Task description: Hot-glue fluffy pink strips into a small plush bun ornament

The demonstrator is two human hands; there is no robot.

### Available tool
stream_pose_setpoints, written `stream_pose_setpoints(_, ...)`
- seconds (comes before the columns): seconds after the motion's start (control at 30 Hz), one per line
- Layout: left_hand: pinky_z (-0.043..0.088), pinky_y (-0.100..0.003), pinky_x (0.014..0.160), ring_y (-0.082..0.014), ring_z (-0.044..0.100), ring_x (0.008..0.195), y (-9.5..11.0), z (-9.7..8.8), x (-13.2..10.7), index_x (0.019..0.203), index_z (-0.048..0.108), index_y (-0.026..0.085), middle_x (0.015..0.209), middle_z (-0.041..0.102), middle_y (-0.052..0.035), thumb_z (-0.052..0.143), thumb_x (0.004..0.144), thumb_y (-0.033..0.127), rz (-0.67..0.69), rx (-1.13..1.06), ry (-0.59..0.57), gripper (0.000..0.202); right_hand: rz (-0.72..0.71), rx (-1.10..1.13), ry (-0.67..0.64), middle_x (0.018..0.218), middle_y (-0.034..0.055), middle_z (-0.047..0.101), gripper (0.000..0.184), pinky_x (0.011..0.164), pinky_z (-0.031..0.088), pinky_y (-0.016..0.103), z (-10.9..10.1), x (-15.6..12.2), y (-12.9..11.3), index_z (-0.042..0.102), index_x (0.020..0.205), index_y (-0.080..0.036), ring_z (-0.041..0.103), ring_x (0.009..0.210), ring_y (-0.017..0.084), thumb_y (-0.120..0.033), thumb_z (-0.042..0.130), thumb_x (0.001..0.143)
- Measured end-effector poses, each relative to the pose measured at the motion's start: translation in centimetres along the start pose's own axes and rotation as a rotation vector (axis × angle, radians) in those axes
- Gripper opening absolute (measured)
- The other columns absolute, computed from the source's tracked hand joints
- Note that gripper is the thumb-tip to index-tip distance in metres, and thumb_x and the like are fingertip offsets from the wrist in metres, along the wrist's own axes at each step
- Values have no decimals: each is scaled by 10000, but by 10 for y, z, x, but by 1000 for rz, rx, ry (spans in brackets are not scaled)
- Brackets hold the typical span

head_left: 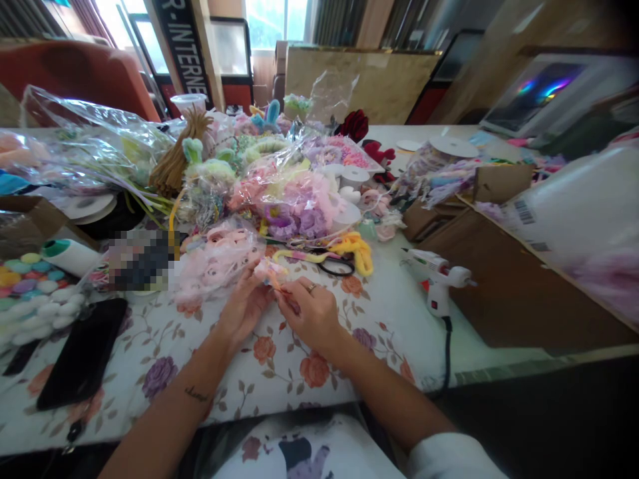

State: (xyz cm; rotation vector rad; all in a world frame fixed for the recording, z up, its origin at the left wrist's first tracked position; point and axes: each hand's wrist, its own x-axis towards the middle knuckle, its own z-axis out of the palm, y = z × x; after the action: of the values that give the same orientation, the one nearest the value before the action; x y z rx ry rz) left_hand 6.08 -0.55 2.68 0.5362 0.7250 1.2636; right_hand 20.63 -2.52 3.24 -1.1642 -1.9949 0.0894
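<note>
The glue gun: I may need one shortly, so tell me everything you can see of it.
The glue gun is white, plastic by the look of it, with a red patch on its grip and greenish marks along the barrel. It rests on the floral tablecloth, right of the right hand, barrel pointing left. A black cord runs from the grip's base off the table's near edge. A brown cardboard box lies close behind it. No hand touches it.

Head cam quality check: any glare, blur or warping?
Head view: windows at top blown out; the right side smears into blur around the white bag; the table edge bows and the corners darken, a wide-lens look; a patch left of centre is pixelated; both hands sharp and evenly lit.
</note>
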Motion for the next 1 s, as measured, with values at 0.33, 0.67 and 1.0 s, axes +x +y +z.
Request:
stream_pose_setpoints(0.33, 525, -234, 693, -121, 630, 815, -1, 0, -1, 1057, 574, 253, 1002, 648, -1, 684, 762, 218, 1, -32, -16, 316, -116, -90, 4, 668, 52, 620, 212, 587, 421, 267, -5, 1, -8, 665, 939, -190, 577, 643, 162, -238, 460, 912)
stream_pose_setpoints(0.67, 563, -201, 671, -125, 651, 806, 1, 1, -1, 1011, 618, 184, 963, 678, -28, 673, 777, 225, -25, -50, -6, 244, 85, 173, 83, 713, 44, 643, 126, 625, 470, 263, -2, 1, -5, 653, 849, -195, 605, 660, 156, -276, 558, 863)
stream_pose_setpoints(1.0, 573, -222, 679, -153, 668, 809, 0, 1, -2, 1001, 630, 128, 959, 700, -61, 635, 794, 191, -44, -91, -29, 217, 251, 378, 118, 631, -21, 598, 91, 581, 438, 233, -4, 5, -7, 611, 713, -192, 553, 582, 117, -241, 622, 788)
